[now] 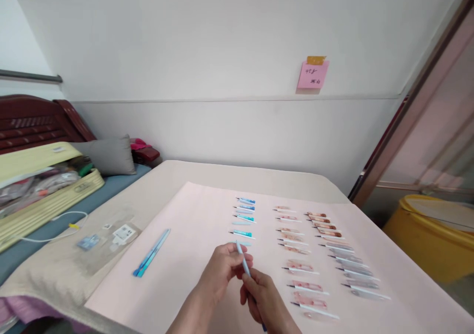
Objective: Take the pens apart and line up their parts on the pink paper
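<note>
Both my hands meet above the near middle of a pale pink sheet. My left hand pinches the upper part of a light blue pen. My right hand grips the same pen lower down, fingers closed round its barrel. Just beyond my hands lies a column of blue pen parts. To the right are two more columns: pink ones and brown to grey ones.
Two long blue pens lie on the sheet's left. Clear plastic packets rest on the beige cloth left of it. A yellow case, a white cable and a grey cushion lie on the bed. A yellow bin stands right. A pink note hangs on the wall.
</note>
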The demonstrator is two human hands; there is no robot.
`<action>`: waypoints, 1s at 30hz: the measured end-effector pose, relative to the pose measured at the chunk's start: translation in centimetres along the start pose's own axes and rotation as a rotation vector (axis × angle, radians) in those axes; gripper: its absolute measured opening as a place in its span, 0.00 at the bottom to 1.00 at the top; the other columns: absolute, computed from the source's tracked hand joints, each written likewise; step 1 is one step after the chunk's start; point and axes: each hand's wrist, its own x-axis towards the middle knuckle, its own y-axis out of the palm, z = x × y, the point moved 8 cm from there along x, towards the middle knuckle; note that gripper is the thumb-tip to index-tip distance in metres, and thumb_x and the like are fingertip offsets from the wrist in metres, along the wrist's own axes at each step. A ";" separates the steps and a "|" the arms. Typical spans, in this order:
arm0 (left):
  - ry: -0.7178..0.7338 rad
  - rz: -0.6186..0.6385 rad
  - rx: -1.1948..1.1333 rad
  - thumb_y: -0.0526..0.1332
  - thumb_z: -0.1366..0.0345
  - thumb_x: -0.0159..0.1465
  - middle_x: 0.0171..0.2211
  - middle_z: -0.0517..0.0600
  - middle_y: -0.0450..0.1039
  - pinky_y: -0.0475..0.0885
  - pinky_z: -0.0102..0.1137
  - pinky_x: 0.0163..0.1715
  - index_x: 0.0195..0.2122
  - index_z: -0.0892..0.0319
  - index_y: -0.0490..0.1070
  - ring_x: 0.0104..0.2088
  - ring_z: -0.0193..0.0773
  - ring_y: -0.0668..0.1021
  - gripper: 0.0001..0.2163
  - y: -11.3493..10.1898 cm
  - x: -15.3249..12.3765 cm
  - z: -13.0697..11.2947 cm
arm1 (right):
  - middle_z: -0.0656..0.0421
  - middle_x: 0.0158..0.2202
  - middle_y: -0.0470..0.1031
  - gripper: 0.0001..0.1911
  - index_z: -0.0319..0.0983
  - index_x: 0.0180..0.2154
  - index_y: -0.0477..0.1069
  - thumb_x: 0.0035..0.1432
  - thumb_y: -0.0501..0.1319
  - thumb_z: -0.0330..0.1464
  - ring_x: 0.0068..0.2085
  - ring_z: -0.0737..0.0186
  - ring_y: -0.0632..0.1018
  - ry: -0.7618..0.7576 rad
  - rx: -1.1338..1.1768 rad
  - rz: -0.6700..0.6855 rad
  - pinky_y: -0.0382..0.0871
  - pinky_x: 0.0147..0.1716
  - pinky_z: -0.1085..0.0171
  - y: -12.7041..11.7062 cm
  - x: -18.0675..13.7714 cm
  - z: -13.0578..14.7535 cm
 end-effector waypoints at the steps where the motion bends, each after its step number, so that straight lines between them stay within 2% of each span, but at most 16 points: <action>1: 0.039 -0.028 0.043 0.63 0.66 0.50 0.29 0.56 0.73 0.67 0.33 0.33 0.32 0.65 0.70 0.29 0.39 0.75 0.10 -0.2 0.0 -0.3 | 0.66 0.12 0.64 0.15 0.37 0.27 0.62 0.51 0.52 0.43 0.09 0.78 0.51 -0.007 0.001 0.002 0.37 0.11 0.70 0.0 0.0 0.1; 5: 0.124 -0.134 0.125 0.63 0.64 0.50 0.24 0.52 0.72 0.67 0.33 0.33 0.25 0.63 0.68 0.25 0.35 0.73 0.07 -0.7 -0.2 -0.8 | 0.65 0.14 0.66 0.15 0.36 0.29 0.62 0.51 0.51 0.43 0.09 0.77 0.54 0.019 -0.015 0.015 0.36 0.11 0.70 0.2 0.1 -0.3; 10: 0.022 -0.020 0.019 0.63 0.64 0.51 0.29 0.54 0.73 0.67 0.34 0.35 0.36 0.63 0.70 0.30 0.38 0.74 0.12 0.3 -0.2 -0.3 | 0.67 0.12 0.62 0.14 0.37 0.25 0.61 0.53 0.50 0.41 0.09 0.78 0.51 -0.004 -0.033 0.001 0.35 0.12 0.69 -0.3 0.1 -0.3; 15: 0.132 -0.088 0.119 0.63 0.65 0.50 0.25 0.52 0.72 0.67 0.34 0.34 0.27 0.63 0.69 0.28 0.37 0.74 0.07 -0.2 -0.3 -1.2 | 0.64 0.14 0.66 0.13 0.36 0.28 0.62 0.52 0.50 0.40 0.09 0.77 0.54 0.017 -0.044 0.022 0.36 0.11 0.70 -0.1 0.1 -0.5; 19: 0.019 0.018 -0.004 0.62 0.64 0.51 0.31 0.55 0.73 0.67 0.34 0.34 0.37 0.63 0.69 0.33 0.40 0.75 0.12 0.4 -0.1 -0.2 | 0.66 0.13 0.64 0.13 0.37 0.26 0.61 0.53 0.50 0.40 0.08 0.78 0.52 -0.003 -0.039 -0.006 0.36 0.11 0.69 -0.3 0.0 0.0; 21: 0.023 0.038 0.014 0.63 0.66 0.50 0.30 0.55 0.73 0.67 0.34 0.34 0.37 0.63 0.69 0.32 0.40 0.75 0.12 0.5 0.0 -0.3 | 0.65 0.13 0.65 0.12 0.37 0.26 0.61 0.53 0.50 0.40 0.09 0.78 0.52 -0.005 -0.035 0.007 0.36 0.11 0.70 -0.2 0.0 0.0; 25: 0.149 -0.074 0.137 0.64 0.65 0.49 0.24 0.50 0.71 0.67 0.33 0.33 0.28 0.63 0.68 0.28 0.37 0.74 0.08 -0.4 0.0 -1.1 | 0.65 0.14 0.66 0.12 0.37 0.29 0.61 0.52 0.50 0.39 0.09 0.77 0.53 0.033 -0.057 0.031 0.36 0.10 0.70 0.0 0.2 -0.7; 27: 0.131 -0.084 0.137 0.64 0.64 0.50 0.25 0.50 0.71 0.68 0.33 0.34 0.28 0.62 0.68 0.28 0.36 0.74 0.08 -0.6 0.0 -0.9 | 0.65 0.14 0.66 0.12 0.37 0.28 0.61 0.52 0.50 0.40 0.09 0.77 0.54 0.029 -0.075 0.023 0.36 0.10 0.71 -0.1 0.2 -0.7; 30: 0.039 -0.024 0.076 0.62 0.61 0.52 0.29 0.54 0.73 0.68 0.33 0.34 0.32 0.63 0.68 0.30 0.38 0.75 0.11 -0.1 -0.1 -0.2 | 0.66 0.13 0.63 0.13 0.37 0.25 0.60 0.53 0.49 0.41 0.09 0.78 0.53 0.008 -0.089 -0.007 0.36 0.11 0.71 -0.5 0.0 -0.2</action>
